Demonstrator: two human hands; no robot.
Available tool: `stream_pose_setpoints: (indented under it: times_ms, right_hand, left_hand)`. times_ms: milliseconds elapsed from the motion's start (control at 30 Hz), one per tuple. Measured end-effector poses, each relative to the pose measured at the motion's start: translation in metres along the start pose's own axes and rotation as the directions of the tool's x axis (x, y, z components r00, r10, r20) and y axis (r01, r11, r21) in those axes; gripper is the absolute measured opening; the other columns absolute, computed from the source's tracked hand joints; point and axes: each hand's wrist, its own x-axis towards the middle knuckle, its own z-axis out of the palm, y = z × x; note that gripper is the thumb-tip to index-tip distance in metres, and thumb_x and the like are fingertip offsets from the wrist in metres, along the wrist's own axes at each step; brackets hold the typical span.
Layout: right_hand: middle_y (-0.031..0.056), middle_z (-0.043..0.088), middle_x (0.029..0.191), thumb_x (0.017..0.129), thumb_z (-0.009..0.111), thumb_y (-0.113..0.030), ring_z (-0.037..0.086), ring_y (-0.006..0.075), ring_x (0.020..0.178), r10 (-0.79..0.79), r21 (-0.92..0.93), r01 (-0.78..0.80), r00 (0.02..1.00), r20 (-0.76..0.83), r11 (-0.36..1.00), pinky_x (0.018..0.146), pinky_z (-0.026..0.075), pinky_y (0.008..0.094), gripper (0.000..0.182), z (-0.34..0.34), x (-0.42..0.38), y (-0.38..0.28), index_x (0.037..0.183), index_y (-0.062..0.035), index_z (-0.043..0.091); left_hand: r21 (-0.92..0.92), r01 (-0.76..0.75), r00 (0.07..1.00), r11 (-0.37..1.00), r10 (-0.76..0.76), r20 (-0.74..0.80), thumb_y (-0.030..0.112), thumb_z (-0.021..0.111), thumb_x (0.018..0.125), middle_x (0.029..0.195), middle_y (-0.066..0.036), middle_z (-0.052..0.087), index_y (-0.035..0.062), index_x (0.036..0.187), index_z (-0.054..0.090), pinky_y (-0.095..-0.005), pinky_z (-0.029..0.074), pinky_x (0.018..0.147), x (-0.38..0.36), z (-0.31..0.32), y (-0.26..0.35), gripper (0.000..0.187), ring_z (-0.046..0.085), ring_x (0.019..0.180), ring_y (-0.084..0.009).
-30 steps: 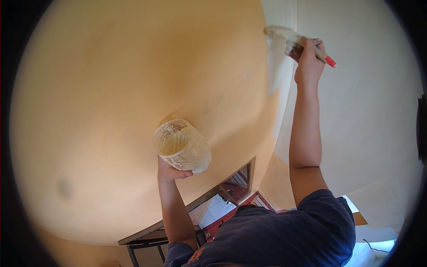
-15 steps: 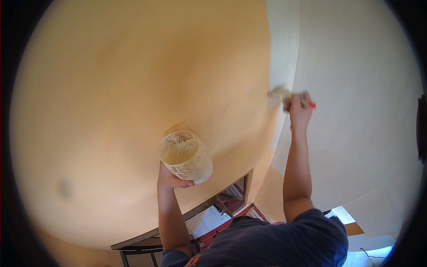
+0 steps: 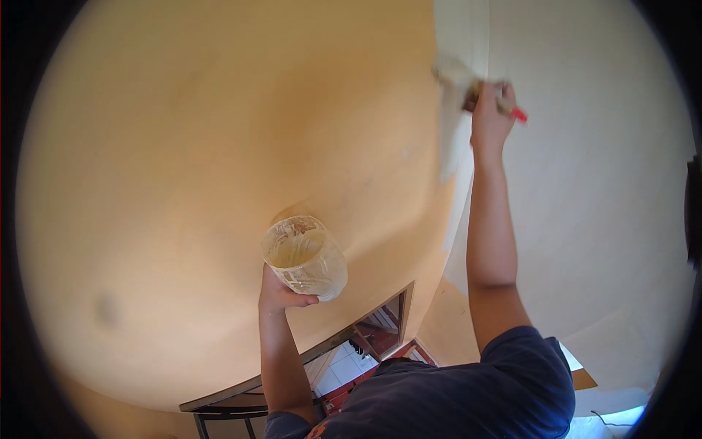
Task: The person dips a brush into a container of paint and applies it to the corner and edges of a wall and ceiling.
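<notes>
My left hand (image 3: 284,293) is wrapped round the lower side of a clear plastic container (image 3: 306,256), which is tilted and holds pale yellowish paint. My right hand (image 3: 493,102) grips a paintbrush (image 3: 506,107) with a red handle end. The brush's bristles are blurred and lie against the wall near the corner. A pale painted strip (image 3: 461,29) runs down the corner beside the orange-yellow wall (image 3: 219,132), with a ragged patch of it just below the bristles.
A white wall (image 3: 585,183) stands on the right. Below is a framed opening (image 3: 384,322) showing white tiles and red flooring. A dark metal frame (image 3: 227,415) is at the bottom left, and a cable lies at the lower right.
My right hand and the brush have moved up along the corner. The pale patch on the yellow wall's edge now shows below the brush. My left hand and the container have hardly moved.
</notes>
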Motion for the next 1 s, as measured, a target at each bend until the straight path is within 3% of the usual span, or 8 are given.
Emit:
stream_pose_setpoints:
  times_ms: [33, 100, 200, 367, 467, 733, 800, 1000]
  right_hand:
    - [0.0015, 0.046, 0.058, 0.076, 0.050, -0.006, 0.043, 0.0069, 0.050, -0.038, -0.148, 0.037, 0.999, -0.004, 0.988, 0.043, 0.040, 0.0240, 0.013, -0.012, -0.018, -0.001, 0.067, -0.0043, 0.041]
    - [0.0015, 0.046, 0.058, 0.076, 0.050, -0.006, 0.044, 0.0068, 0.052, 0.198, -0.187, -0.185, 0.979, 0.052, 0.965, 0.044, 0.040, 0.0230, 0.013, -0.037, -0.041, -0.003, 0.067, -0.0038, 0.041]
    - [0.0014, 0.048, 0.059, 0.077, 0.051, -0.006, 0.045, 0.0068, 0.054, 0.179, -0.169, -0.175, 0.984, 0.014, 0.970, 0.046, 0.041, 0.0228, 0.013, -0.047, -0.034, -0.013, 0.067, -0.0032, 0.042]
    - [0.0025, 0.051, 0.064, 0.078, 0.053, -0.008, 0.047, 0.0082, 0.056, -0.112, 0.107, 0.115, 0.993, -0.030, 0.988, 0.049, 0.043, 0.0242, 0.013, 0.013, 0.020, -0.046, 0.071, -0.0031, 0.044]
    - [0.0030, 0.051, 0.064, 0.078, 0.054, -0.009, 0.047, 0.0080, 0.057, -0.193, -0.033, 0.196, 0.977, 0.088, 0.980, 0.048, 0.042, 0.0234, 0.013, 0.014, 0.030, -0.021, 0.072, -0.0035, 0.045]
    - [0.0028, 0.051, 0.062, 0.082, 0.051, -0.008, 0.047, 0.0063, 0.050, 0.307, -0.372, -0.244, 0.944, 0.120, 0.896, 0.043, 0.039, 0.0213, 0.010, -0.136, -0.117, 0.065, 0.077, -0.0055, 0.042]
    - [0.0038, 0.052, 0.063, 0.082, 0.050, -0.008, 0.048, 0.0076, 0.050, 0.484, -0.313, -0.443, 0.873, 0.062, 0.840, 0.042, 0.040, 0.0224, 0.010, -0.167, -0.141, 0.067, 0.077, -0.0047, 0.042]
    - [0.0049, 0.053, 0.062, 0.082, 0.049, -0.009, 0.050, 0.0101, 0.050, 0.404, -0.312, -0.386, 0.915, -0.007, 0.868, 0.041, 0.041, 0.0247, 0.011, -0.179, -0.130, 0.082, 0.076, -0.0038, 0.041]
  left_hand:
    - [-0.004, -0.003, 1.000, 1.000, 0.003, 0.012, 0.020, 0.086, 0.043, 0.113, -0.010, 0.052, -0.0020, 0.121, 0.039, -0.0336, 0.042, 0.087, 0.000, 0.001, -0.001, 0.094, 0.051, 0.105, -0.0204]
    - [0.003, 0.002, 1.000, 1.000, -0.002, 0.003, 0.019, 0.086, 0.043, 0.113, -0.010, 0.053, -0.0021, 0.120, 0.040, -0.0336, 0.042, 0.087, -0.001, 0.003, 0.000, 0.093, 0.051, 0.105, -0.0203]
    - [-0.001, -0.004, 1.000, 1.000, 0.004, 0.006, 0.019, 0.086, 0.043, 0.112, -0.010, 0.053, -0.0023, 0.120, 0.040, -0.0335, 0.042, 0.087, 0.000, 0.000, -0.003, 0.092, 0.051, 0.104, -0.0200]
    - [-0.007, 0.026, 1.000, 1.000, -0.026, 0.001, 0.019, 0.086, 0.043, 0.112, -0.010, 0.053, -0.0026, 0.120, 0.040, -0.0335, 0.043, 0.087, -0.001, 0.002, -0.003, 0.092, 0.052, 0.104, -0.0202]
    - [-0.003, 0.017, 1.000, 1.000, -0.017, -0.020, 0.019, 0.086, 0.043, 0.112, -0.010, 0.053, -0.0027, 0.120, 0.040, -0.0337, 0.043, 0.087, -0.004, 0.001, -0.004, 0.092, 0.052, 0.103, -0.0205]
    - [0.021, 0.050, 0.997, 0.999, -0.049, -0.063, 0.022, 0.086, 0.043, 0.111, -0.010, 0.054, -0.0029, 0.119, 0.041, -0.0343, 0.045, 0.084, -0.007, -0.001, -0.005, 0.092, 0.053, 0.102, -0.0205]
    - [0.028, 0.043, 0.997, 0.999, -0.041, -0.066, 0.022, 0.086, 0.043, 0.110, -0.010, 0.054, -0.0030, 0.119, 0.040, -0.0344, 0.045, 0.084, -0.009, 0.003, -0.002, 0.092, 0.053, 0.102, -0.0204]
    - [0.026, 0.039, 0.996, 0.999, -0.036, -0.078, 0.023, 0.086, 0.043, 0.111, -0.011, 0.053, -0.0029, 0.121, 0.038, -0.0344, 0.046, 0.083, -0.012, 0.004, -0.007, 0.095, 0.053, 0.101, -0.0207]
